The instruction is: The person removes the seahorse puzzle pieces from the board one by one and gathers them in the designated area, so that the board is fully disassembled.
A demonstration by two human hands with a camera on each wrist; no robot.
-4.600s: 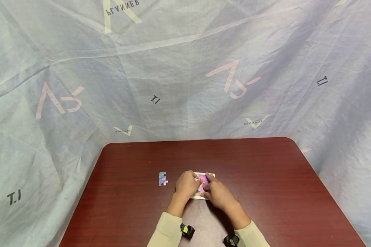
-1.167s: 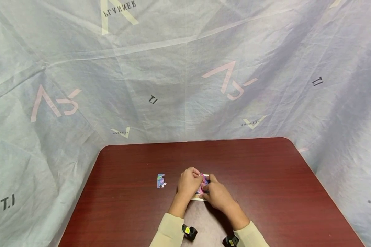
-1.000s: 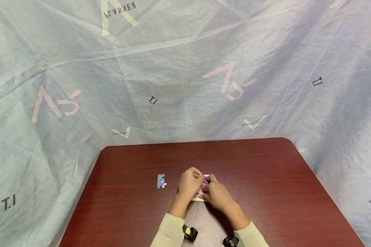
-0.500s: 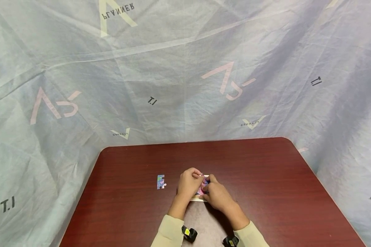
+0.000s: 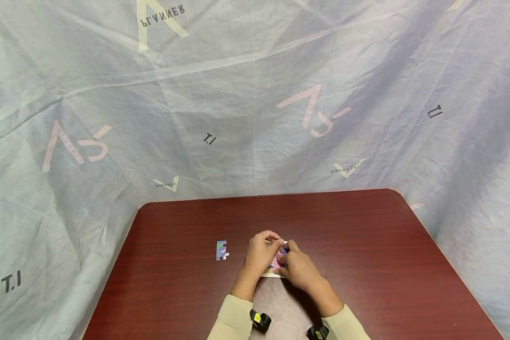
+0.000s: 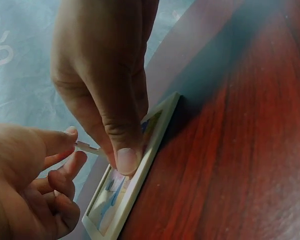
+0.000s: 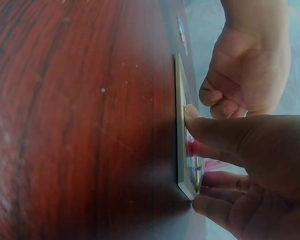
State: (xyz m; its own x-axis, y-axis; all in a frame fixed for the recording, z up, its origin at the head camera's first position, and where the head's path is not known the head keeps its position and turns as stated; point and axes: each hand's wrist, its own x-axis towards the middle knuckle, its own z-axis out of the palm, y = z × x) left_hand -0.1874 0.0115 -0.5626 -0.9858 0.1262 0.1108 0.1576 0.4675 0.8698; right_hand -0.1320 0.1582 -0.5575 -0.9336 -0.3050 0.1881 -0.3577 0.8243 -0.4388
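Note:
In the head view a small framed jigsaw puzzle (image 5: 273, 274) with a pink and blue picture lies on the table, largely covered by both hands. My left hand (image 5: 260, 253) is at its far left part, pinching a pinkish puzzle piece (image 6: 86, 147) between thumb and fingertips. That piece stands tilted above the frame in the left wrist view. My right hand (image 5: 301, 268) grips the frame across its right side, thumb on the near border and a fingertip at the far corner (image 7: 195, 196). Its other fingers reach in over the picture.
Loose joined-looking puzzle pieces (image 5: 221, 250), blue and green, lie on the red-brown table (image 5: 174, 293) left of the frame. A grey printed cloth (image 5: 255, 118) hangs behind and at both sides of the table. Each wrist carries a black camera (image 5: 260, 320).
The left fingers, earlier down on the picture, now hold a piece raised and tilted over the frame, shifted slightly right. The right hand stays nearly still. The loose pieces have not moved.

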